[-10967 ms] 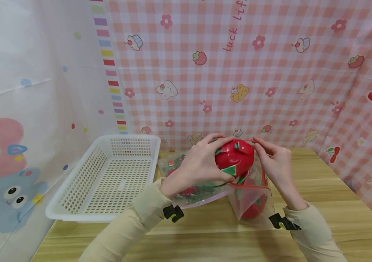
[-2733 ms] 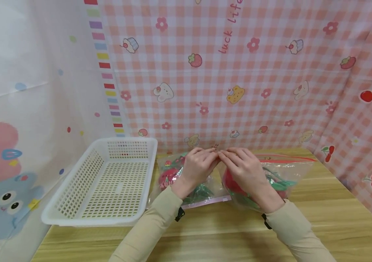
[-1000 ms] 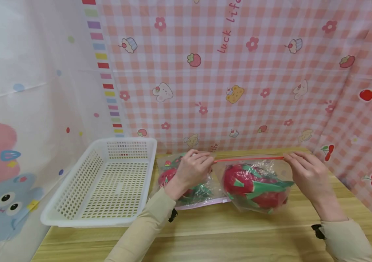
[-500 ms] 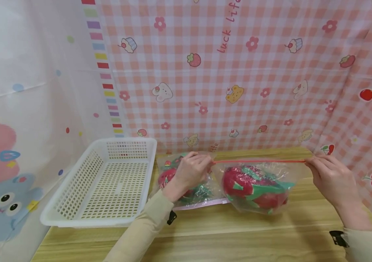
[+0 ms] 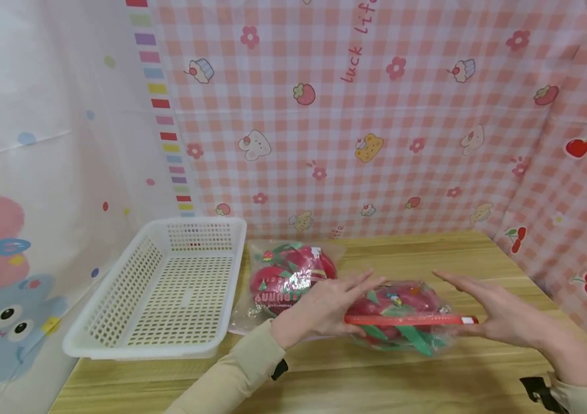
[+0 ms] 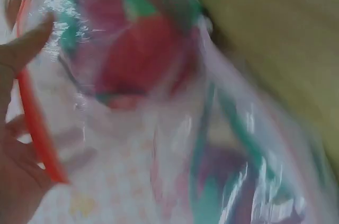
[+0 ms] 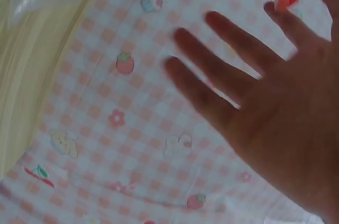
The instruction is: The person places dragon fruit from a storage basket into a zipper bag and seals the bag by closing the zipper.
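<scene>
A clear zip bag (image 5: 399,339) with a red zipper strip (image 5: 402,320) holds red, green-leaved dragon fruit, and its strip faces the near side. At its left end is my left hand (image 5: 319,307), fingers straight behind the strip and thumb in front. My right hand (image 5: 510,316) spreads at the other end, thumb close to the strip's white tip; the right wrist view shows its fingers apart and nothing in the palm. In the left wrist view the bag's red strip (image 6: 37,128) crosses the left hand, and fingers show blurred through the plastic.
A second zip bag (image 5: 293,276) of dragon fruit lies left of the first, partly behind the left hand. Further left stands a white perforated basket (image 5: 241,253). The wooden table (image 5: 355,379) ends at a pink checked cloth (image 5: 283,115) hung behind and at right.
My hands first handled the fruit in the bag, then pinched along its red strip, the right hand drawing rightward. Now the bag has tipped toward me and both hands have loosened.
</scene>
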{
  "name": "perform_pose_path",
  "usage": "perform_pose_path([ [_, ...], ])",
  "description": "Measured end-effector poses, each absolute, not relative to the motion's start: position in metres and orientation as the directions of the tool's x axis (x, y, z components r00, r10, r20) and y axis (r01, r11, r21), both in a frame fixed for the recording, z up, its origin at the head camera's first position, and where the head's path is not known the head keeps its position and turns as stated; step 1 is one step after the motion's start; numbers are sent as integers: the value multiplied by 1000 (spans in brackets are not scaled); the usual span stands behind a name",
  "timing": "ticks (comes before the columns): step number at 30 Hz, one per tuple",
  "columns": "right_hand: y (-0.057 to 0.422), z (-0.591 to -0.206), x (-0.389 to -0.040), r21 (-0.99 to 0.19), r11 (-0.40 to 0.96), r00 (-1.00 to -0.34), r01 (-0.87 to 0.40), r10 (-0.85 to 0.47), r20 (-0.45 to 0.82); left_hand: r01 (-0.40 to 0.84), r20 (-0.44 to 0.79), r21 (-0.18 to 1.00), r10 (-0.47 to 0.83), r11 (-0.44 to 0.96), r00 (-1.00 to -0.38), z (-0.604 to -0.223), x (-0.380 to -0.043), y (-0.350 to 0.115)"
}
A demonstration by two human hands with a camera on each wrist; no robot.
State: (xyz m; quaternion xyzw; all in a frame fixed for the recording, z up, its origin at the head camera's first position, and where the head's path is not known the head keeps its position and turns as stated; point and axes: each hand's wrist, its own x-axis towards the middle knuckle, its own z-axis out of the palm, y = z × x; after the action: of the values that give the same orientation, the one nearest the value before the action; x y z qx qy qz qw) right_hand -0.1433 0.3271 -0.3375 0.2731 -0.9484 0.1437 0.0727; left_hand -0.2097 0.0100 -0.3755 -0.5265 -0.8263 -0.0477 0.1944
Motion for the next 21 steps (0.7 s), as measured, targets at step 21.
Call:
perform_pose_path([
  [21, 314, -380, -177, -188, 887, -905, -423, -402, 138, 757, 290, -259, 796, 600, -532, -412, -209, 71],
])
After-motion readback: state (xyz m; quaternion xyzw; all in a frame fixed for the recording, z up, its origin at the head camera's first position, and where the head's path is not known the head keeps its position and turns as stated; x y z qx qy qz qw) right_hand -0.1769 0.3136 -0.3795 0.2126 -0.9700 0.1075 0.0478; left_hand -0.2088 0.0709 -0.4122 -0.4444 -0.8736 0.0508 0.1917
